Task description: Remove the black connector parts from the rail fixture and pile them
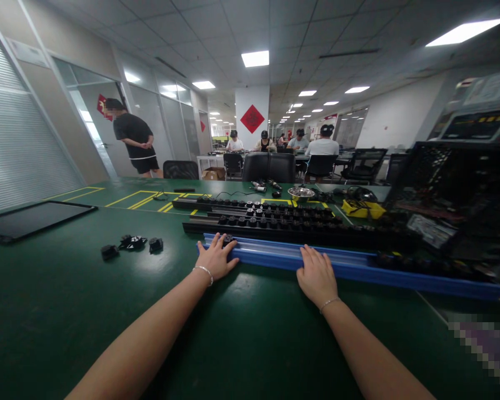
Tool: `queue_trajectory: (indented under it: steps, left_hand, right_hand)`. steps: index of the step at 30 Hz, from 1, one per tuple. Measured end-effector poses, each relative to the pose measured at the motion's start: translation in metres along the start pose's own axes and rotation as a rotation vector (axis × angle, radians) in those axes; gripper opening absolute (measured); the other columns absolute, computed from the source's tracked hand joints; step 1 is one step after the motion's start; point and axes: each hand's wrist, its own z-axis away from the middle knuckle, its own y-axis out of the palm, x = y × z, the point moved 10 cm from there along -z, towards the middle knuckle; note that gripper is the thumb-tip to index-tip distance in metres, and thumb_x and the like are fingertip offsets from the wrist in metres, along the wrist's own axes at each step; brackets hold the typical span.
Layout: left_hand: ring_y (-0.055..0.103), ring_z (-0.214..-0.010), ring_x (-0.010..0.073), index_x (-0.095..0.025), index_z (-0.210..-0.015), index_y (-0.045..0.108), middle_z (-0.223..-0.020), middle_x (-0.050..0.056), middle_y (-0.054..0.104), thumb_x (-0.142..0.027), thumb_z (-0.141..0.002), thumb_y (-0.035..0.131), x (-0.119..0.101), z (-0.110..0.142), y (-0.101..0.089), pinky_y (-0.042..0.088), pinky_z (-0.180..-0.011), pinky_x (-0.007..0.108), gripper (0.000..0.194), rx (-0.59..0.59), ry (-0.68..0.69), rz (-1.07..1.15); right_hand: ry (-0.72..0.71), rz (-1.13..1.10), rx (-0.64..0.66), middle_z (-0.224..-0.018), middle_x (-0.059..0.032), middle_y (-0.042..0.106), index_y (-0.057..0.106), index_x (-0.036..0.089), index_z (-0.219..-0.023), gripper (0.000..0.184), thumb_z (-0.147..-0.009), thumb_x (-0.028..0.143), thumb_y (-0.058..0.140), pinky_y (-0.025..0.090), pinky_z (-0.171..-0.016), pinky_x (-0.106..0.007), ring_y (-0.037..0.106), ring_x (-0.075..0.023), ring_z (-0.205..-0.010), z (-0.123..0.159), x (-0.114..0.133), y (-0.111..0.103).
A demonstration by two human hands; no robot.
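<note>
A long blue rail (270, 254) with a channel along its top lies across the green table in front of me. Over its left end, my left hand (215, 260) is open with fingers spread, the fingertips beside a small black part (230, 240) in the channel. Whether they touch that part, I cannot tell. My right hand (319, 278) is closed over the rail's near wall farther right, its fingers reaching onto the top. A row of black parts (425, 264) sits in the rail's right portion.
Behind the blue rail lie several black rails (250, 222) filled with black parts. Loose black pieces (133, 243) and a dark flat panel (37, 216) are on the left. A metal bowl (300, 193) and yellow tray (362, 209) stand farther back. One person (134, 136) stands beyond the table.
</note>
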Motion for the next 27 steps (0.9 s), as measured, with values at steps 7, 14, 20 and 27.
queue_trajectory:
  steps: [7, 14, 20, 27]
  left_hand:
    - [0.015, -0.139, 0.0337, -0.036, -0.138, 0.034, -0.151, 0.008, 0.027, -0.058, -0.084, 0.035, 0.028, 0.003, 0.002, 0.018, -0.097, 0.074, 0.058, 0.022, -0.036, -0.034]
    - [0.014, -0.140, 0.0329, -0.037, -0.138, 0.034, -0.152, 0.007, 0.025, -0.058, -0.085, 0.035, 0.052, 0.006, 0.003, 0.018, -0.097, 0.074, 0.057, 0.028, -0.086, -0.052]
    - [0.014, -0.140, 0.0323, -0.037, -0.138, 0.033, -0.153, 0.007, 0.023, -0.058, -0.086, 0.032, 0.070, 0.007, 0.004, 0.019, -0.096, 0.075, 0.057, 0.044, -0.098, -0.060]
    - [0.016, -0.139, 0.0350, -0.036, -0.138, 0.033, -0.152, 0.006, 0.025, -0.060, -0.085, 0.030, 0.102, 0.008, 0.005, 0.020, -0.095, 0.075, 0.059, 0.052, -0.139, -0.076]
  right_hand:
    - [-0.006, 0.008, -0.014, -0.134, -0.0116, 0.051, 0.051, 0.010, -0.127, 0.053, -0.077, 0.016, 0.038, 0.024, -0.108, -0.043, 0.043, -0.0228, -0.123, 0.000, 0.000, 0.001]
    - [-0.004, -0.005, -0.004, -0.135, -0.0125, 0.050, 0.051, 0.008, -0.127, 0.052, -0.077, 0.015, 0.038, 0.024, -0.109, -0.043, 0.043, -0.0226, -0.124, 0.000, 0.000, -0.001]
    - [-0.007, 0.015, 0.010, -0.136, -0.0117, 0.049, 0.051, 0.007, -0.127, 0.051, -0.079, 0.016, 0.036, 0.022, -0.110, -0.042, 0.042, -0.0227, -0.124, 0.000, 0.001, 0.000]
    - [-0.006, 0.029, 0.014, -0.135, -0.0109, 0.050, 0.051, 0.007, -0.127, 0.051, -0.080, 0.016, 0.036, 0.022, -0.110, -0.041, 0.043, -0.0218, -0.123, 0.000, 0.001, -0.001]
